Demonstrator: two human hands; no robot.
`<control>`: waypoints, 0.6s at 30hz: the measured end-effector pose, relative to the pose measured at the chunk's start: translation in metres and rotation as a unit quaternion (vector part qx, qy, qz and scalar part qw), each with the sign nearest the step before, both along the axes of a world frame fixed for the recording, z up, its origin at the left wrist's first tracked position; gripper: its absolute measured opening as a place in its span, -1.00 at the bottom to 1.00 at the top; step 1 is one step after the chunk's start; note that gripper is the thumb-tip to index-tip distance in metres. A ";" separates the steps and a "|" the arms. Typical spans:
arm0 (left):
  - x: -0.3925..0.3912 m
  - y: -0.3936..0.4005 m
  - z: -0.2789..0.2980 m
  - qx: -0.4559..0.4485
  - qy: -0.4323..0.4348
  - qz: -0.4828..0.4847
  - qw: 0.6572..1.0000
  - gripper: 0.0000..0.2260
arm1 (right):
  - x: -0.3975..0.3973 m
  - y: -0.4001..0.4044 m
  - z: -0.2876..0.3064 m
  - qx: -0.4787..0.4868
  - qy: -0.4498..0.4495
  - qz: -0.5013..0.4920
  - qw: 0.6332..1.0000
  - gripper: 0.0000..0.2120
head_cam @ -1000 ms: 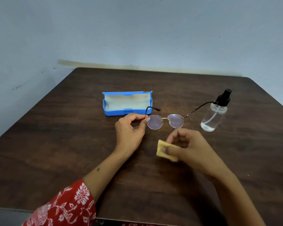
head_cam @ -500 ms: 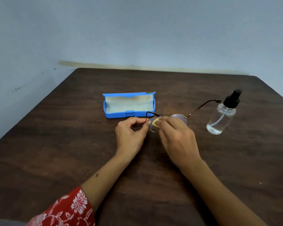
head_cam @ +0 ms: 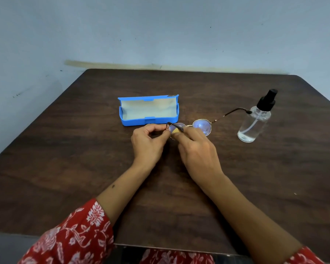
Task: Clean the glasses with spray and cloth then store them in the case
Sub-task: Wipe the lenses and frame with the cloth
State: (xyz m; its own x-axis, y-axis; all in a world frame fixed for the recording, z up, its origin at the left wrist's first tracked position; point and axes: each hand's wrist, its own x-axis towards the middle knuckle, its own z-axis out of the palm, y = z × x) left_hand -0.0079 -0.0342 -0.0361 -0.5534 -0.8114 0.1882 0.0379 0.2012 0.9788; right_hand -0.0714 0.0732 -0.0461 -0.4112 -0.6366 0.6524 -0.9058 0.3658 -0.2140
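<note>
From the head camera I see my left grip (head_cam: 148, 144) pinching the glasses (head_cam: 195, 127) at their left hinge, over the counter (head_cam: 65, 168); my right grip (head_cam: 196, 151) presses the yellow cloth (head_cam: 175, 131) on the left lens. The open case (head_cam: 148, 111) lies just behind, the spray bottle (head_cam: 255, 121) to the right.

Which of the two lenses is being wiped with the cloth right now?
The lens nearer the blue case: the right hand presses the yellow cloth on it. The other lens, toward the spray bottle, is uncovered.

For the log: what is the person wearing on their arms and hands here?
Both forearms are bare. The left sleeve is red with a white floral print and ends near the elbow; a matching right sleeve shows at the frame's corner. No rings, watch or gloves are visible on the left hand or right hand.
</note>
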 end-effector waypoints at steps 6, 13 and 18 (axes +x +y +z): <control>-0.001 -0.003 -0.003 0.021 0.000 0.014 1.000 -0.92 | 0.006 0.001 0.004 -0.012 -0.034 0.030 0.999 -0.70; -0.002 -0.004 -0.003 0.009 -0.011 0.021 1.000 -0.88 | 0.007 0.001 0.001 -0.006 -0.022 0.048 0.999 -0.71; -0.003 -0.004 -0.004 0.002 -0.016 0.021 1.000 -0.90 | 0.002 0.000 0.002 0.005 -0.021 0.005 1.000 -0.69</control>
State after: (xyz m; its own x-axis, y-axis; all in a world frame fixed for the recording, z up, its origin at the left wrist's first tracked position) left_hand -0.0107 -0.0384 -0.0399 -0.5240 -0.8351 0.1672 -0.0027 0.1979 0.9802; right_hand -0.0693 0.0727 -0.0444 -0.4314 -0.6476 0.6281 -0.8999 0.3586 -0.2483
